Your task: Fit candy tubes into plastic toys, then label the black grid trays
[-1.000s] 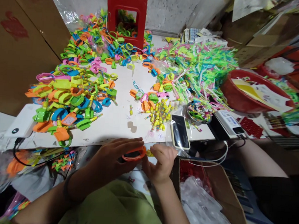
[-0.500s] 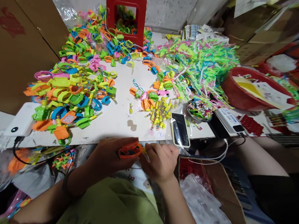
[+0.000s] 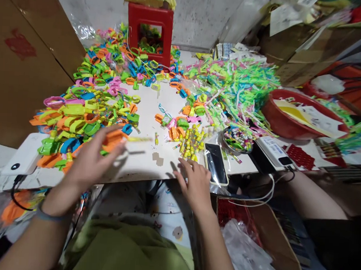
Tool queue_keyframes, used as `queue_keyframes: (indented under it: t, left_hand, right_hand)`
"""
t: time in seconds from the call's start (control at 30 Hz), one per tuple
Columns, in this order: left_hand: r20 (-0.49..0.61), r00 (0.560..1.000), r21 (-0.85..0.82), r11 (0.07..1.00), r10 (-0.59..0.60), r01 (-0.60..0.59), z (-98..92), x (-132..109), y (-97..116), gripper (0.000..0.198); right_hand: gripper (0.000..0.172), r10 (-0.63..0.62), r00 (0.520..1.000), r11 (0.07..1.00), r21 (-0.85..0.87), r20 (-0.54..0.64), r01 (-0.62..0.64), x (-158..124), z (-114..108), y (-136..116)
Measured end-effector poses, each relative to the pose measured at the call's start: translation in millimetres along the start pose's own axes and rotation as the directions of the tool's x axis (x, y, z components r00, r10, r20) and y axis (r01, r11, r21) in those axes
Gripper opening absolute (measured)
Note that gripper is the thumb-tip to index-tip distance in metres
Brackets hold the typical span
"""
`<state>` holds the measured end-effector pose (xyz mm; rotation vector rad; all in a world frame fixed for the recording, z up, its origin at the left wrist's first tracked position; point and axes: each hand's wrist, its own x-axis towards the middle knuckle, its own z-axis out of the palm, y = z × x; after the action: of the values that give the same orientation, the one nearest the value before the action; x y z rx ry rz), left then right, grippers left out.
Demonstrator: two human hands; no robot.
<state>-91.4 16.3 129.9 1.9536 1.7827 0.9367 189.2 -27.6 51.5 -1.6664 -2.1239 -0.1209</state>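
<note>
My left hand (image 3: 91, 162) is lifted over the white table (image 3: 143, 153), blurred by motion, and grips an orange plastic toy (image 3: 113, 138) with a yellow stick (image 3: 139, 139) jutting out to the right. It hovers beside the big heap of coloured toys (image 3: 87, 110) on the left. My right hand (image 3: 194, 182) rests at the table's front edge with fingers stretched forward and nothing in it, just short of a small pile of yellow candy sticks (image 3: 192, 141).
A phone (image 3: 217, 159) lies right of my right hand, beside a small bowl of candies (image 3: 237, 139). Behind are a red stool (image 3: 149, 28), a heap of green and pink strips (image 3: 238, 79), a red basin (image 3: 302, 115), and an open cardboard box (image 3: 254, 235) below.
My hands were together at the table edge on the orange toy. The left hand has swung up and left with the toy; the right hand let go and reached forward.
</note>
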Motion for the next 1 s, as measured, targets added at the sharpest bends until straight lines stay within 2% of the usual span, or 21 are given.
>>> queue_keyframes:
  t: [0.07,0.1,0.17,0.23,0.27,0.33,0.4,0.5,0.57,0.63,0.7,0.8,0.9,0.97,1.0]
  left_hand:
    - [-0.199,0.98,0.184,0.982,0.007,0.03,-22.9,30,-18,0.056]
    - [-0.265,0.964,0.273,0.961,0.026,0.049,-33.2,45,-27,0.061]
    - [-0.324,0.944,0.427,0.9,0.057,0.092,-46.5,70,-41,0.068]
    - [-0.342,0.934,0.504,0.86,0.106,0.087,-43.7,87,-44,0.069]
    - [-0.327,0.934,0.503,0.863,0.145,0.042,-34.5,92,-40,0.067]
    - [-0.215,0.944,0.421,0.896,0.249,-0.14,-0.2,97,-26,0.055]
    - [0.026,0.935,0.258,0.901,0.353,-0.348,49.4,99,-7,0.04]
    - [0.324,0.852,0.047,0.893,0.41,-0.447,125.8,107,18,0.039]
    - [0.382,0.817,0.0,0.884,0.432,-0.467,161.2,115,25,0.037]
    - [0.396,0.807,-0.024,0.883,0.439,-0.469,179.3,125,26,0.03]
    - [0.4,0.806,-0.049,0.889,0.435,-0.455,182.7,132,23,0.02]
    - [0.403,0.814,-0.099,0.904,0.418,-0.415,171.6,127,19,0.01]
    - [0.395,0.842,-0.18,0.929,0.369,-0.323,152.7,96,21,0.017]
    - [0.379,0.873,-0.376,0.913,0.305,-0.156,139.5,65,24,0.031]
    - [0.382,0.884,-0.493,0.868,0.267,-0.049,133.1,49,26,0.04]
  right_hand:
    - [0.025,0.052,0.998,0.997,-0.058,0.023,-0.051,1,12,14]
    - [0.023,0.05,0.998,0.996,-0.071,0.033,-0.048,1,18,18]
    - [0.019,0.028,0.999,0.997,-0.076,0.04,-0.025,3,28,20]
    - [0.014,0.024,1.0,0.997,-0.079,0.02,-0.023,5,35,17]
    - [0.014,0.033,0.999,0.996,-0.08,-0.002,-0.033,7,38,15]
    - [0.016,0.072,0.996,0.995,-0.07,-0.056,-0.075,9,43,11]
    - [0.02,0.128,0.986,0.991,-0.027,-0.104,-0.131,11,46,10]
    - [0.022,0.212,0.966,0.971,0.144,-0.15,-0.191,10,48,13]
    - [0.018,0.234,0.96,0.939,0.294,-0.157,-0.18,7,46,16]
    - [0.019,0.226,0.963,0.899,0.413,-0.145,-0.149,1,43,19]
    - [0.02,0.23,0.966,0.855,0.499,-0.12,-0.142,-6,40,22]
    - [0.02,0.309,0.948,0.777,0.594,-0.076,-0.206,-14,36,22]
    - [0.018,0.386,0.921,0.702,0.664,-0.05,-0.258,-14,28,15]
    - [0.018,0.385,0.922,0.676,0.694,-0.046,-0.247,-11,19,6]
    - [0.019,0.373,0.926,0.673,0.702,-0.05,-0.233,-10,14,1]
